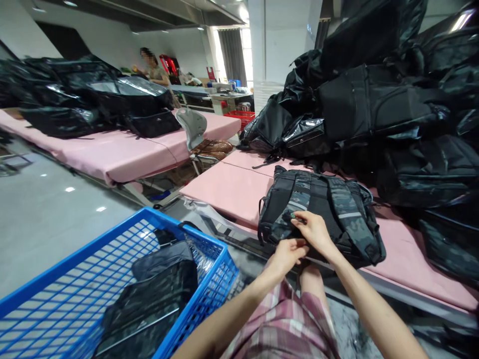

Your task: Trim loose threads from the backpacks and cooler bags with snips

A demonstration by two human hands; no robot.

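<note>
A dark camouflage backpack point(322, 212) lies strap-side up on the front edge of a pink padded table point(228, 187). My right hand point(313, 230) rests on its lower edge, with thumb and fingers pinched on a small part of the backpack. Just below it, my left hand point(287, 253) has its fingers curled closed against the same edge; what it grips is hidden. Both forearms reach in from the bottom, above a plaid garment point(284, 324) on my lap.
A blue plastic crate point(112, 249) at the lower left holds black bags in plastic. A tall heap of black backpacks point(392, 94) fills the right. More wrapped bags point(86, 99) lie on a second pink table at left; a person stands far behind it. A grey chair point(192, 127) stands between the tables.
</note>
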